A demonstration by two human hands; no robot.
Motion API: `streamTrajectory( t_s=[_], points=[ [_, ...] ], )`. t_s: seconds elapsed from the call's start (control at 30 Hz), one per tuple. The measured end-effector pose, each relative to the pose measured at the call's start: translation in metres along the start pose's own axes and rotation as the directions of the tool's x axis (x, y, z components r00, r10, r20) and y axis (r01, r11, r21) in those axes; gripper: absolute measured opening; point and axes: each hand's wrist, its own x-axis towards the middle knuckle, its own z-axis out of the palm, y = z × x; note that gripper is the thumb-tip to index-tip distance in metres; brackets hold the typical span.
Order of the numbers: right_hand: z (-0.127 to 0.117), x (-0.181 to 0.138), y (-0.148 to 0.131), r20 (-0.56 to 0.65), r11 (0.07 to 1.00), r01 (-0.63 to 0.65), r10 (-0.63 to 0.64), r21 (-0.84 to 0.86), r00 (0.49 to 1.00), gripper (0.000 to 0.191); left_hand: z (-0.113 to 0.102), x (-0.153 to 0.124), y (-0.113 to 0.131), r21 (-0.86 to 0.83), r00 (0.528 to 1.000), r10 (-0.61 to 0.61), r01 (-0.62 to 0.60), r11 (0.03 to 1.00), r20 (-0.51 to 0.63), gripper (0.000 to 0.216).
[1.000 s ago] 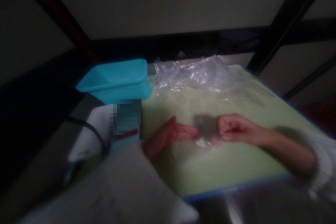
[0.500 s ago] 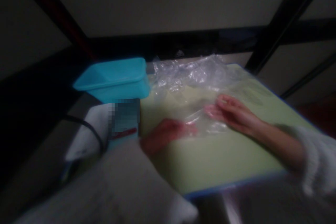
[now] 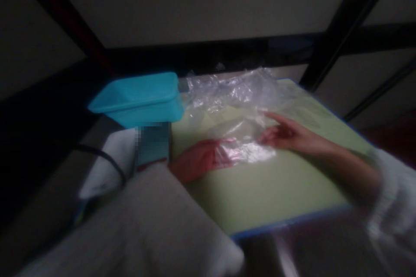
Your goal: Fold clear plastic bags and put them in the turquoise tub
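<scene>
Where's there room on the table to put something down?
The biggest bare patch on the table runs from the left hand and right hand to the blue near edge. A smaller one sits between the turquoise tub and left hand. It's crowded at the back with crumpled plastic, and between the hands with clear film.

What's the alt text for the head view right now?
A left hand and right hand handle clear plastic film over a pale yellow tabletop, the left showing through it. Crumpled plastic lies beyond; a turquoise bin stands to its left.
</scene>
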Motion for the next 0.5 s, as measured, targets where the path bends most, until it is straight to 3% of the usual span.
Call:
streamTrajectory(
  t_s=[0.13,0.27,0.5],
  points=[
    [-0.003,0.003,0.001,-0.052,0.989,-0.071,0.065,-0.132,0.997,0.052,0.003,0.002,0.003,-0.012,0.999,-0.027,0.027,1.000,-0.038,0.030],
    [-0.003,0.004,-0.003,-0.017,0.964,-0.087,0.085,-0.252,0.996,0.022,0.008,0.003,0.005,-0.023,0.997,-0.051,0.049,0.999,-0.063,0.028],
    [0.005,0.001,-0.008,-0.003,0.940,-0.038,0.039,-0.340,0.999,0.025,0.027,0.003,0.013,-0.088,0.996,-0.086,0.086,0.992,-0.002,0.020]
  ],
)
